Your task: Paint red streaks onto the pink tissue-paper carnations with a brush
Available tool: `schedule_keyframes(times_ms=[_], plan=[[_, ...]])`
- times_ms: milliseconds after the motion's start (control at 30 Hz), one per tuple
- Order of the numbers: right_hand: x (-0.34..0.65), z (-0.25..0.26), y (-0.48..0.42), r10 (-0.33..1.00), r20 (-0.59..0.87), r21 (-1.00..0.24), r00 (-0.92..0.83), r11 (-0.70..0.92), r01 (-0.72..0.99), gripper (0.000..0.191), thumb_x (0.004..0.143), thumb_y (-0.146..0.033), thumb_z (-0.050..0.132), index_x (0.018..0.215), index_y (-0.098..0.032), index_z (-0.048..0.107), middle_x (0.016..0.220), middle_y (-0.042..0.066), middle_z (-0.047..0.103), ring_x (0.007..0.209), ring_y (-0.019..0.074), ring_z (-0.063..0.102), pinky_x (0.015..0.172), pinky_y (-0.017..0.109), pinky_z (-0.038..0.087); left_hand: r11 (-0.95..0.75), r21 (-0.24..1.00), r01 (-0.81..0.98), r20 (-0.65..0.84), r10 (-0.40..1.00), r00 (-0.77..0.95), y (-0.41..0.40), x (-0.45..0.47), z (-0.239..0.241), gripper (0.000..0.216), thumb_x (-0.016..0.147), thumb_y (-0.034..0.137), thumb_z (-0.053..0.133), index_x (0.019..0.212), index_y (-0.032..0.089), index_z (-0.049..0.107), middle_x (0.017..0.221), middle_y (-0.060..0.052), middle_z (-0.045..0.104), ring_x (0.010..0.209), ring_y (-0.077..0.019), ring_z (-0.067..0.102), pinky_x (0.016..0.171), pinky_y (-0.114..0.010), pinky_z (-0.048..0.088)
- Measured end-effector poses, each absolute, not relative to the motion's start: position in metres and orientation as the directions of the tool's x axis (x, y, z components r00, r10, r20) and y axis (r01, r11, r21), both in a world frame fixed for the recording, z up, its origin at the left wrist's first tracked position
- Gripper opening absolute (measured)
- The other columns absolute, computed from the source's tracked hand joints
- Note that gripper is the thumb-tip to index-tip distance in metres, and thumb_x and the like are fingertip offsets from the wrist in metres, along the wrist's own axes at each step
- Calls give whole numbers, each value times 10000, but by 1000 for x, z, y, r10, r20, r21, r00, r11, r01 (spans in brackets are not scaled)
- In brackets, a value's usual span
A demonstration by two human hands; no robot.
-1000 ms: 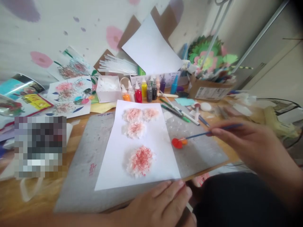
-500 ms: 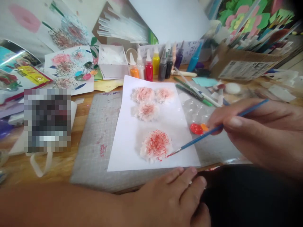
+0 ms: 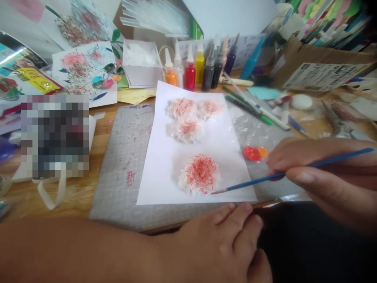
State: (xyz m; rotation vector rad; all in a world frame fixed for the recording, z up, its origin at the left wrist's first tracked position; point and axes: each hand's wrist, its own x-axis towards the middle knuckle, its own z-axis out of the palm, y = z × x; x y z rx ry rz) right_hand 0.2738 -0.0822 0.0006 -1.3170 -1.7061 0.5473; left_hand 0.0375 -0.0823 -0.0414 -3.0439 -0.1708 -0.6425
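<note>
My right hand (image 3: 321,177) pinches a thin blue paintbrush (image 3: 265,179); its red tip rests at the lower right edge of a white tissue flower streaked with red (image 3: 199,179). That flower lies on a white sheet of paper (image 3: 165,169), with three paler pink flowers (image 3: 188,118) higher up. Blobs of red and orange paint (image 3: 255,153) sit on clear plastic just right of the sheet. My left hand (image 3: 224,243) lies at the near edge of the grey cutting mat (image 3: 120,173), fingers together and curled loosely, holding nothing.
A row of paint bottles (image 3: 197,70) stands behind the sheet, beside a white box (image 3: 141,67). Pens and brushes (image 3: 253,108) lie to the right, a cardboard box (image 3: 318,67) beyond them. Flower pictures (image 3: 82,74) lie at the far left. A blurred patch (image 3: 54,135) covers the left.
The brush left the red paint blob and came down to the streaked flower, where its tip now touches the flower's edge. The view has tilted down and closer. My left hand stayed put.
</note>
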Motion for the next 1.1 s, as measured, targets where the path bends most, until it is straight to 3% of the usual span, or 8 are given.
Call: schedule_keyframes(times_ms=[100,233,433,600,733,933,1100], plan=[[273,2,-83,922,367,-697,-125,362,620,82,879,-371,684,939,-362,739,940,-31,760,870,180,737,569,229,571,-990,15,137,428,130,894,-85,38,-45,272,989,279,518,1194,175,665,1279,-110,713,1175,-241,687,967,-323,597],[269,5,-82,927,357,-698,-117,348,626,67,890,-379,674,933,-375,724,952,-37,754,890,174,727,593,228,580,-984,76,164,467,181,866,-88,40,-50,260,980,266,533,1185,192,675,1231,-96,738,1143,-238,706,952,-331,614],[269,6,-79,912,362,-652,-195,397,646,103,894,-344,666,979,-374,715,951,-35,751,879,173,732,588,225,578,-986,38,159,500,157,852,-88,42,-51,238,977,253,540,1131,163,698,1226,-109,737,1148,-239,699,985,-334,589],[278,1,-80,896,421,-642,-139,403,652,100,872,-369,682,960,-363,731,930,-36,752,886,179,736,573,223,572,-971,70,227,537,228,812,-93,46,-53,225,975,236,529,1085,164,710,1184,-91,756,1114,-221,712,964,-311,593],[276,-1,-80,912,392,-683,-121,376,626,75,855,-363,706,916,-344,746,905,-11,751,862,193,732,584,246,574,-983,46,176,498,175,849,-91,44,-52,229,975,236,535,1121,171,700,1206,-98,747,1133,-238,706,967,-337,597],[270,-7,-79,943,304,-871,135,218,441,259,721,-542,786,824,-306,762,750,43,706,814,271,711,622,365,597,-989,55,138,484,147,863,-85,40,-50,239,972,247,542,1144,184,696,1225,-108,738,1137,-237,708,972,-327,597],[270,-9,-79,952,272,-892,144,193,410,267,710,-560,784,821,-318,759,733,43,695,821,281,709,626,379,598,-982,79,172,455,189,870,-92,44,-53,250,968,262,546,1132,160,705,1260,-133,719,1143,-255,704,982,-347,594]])
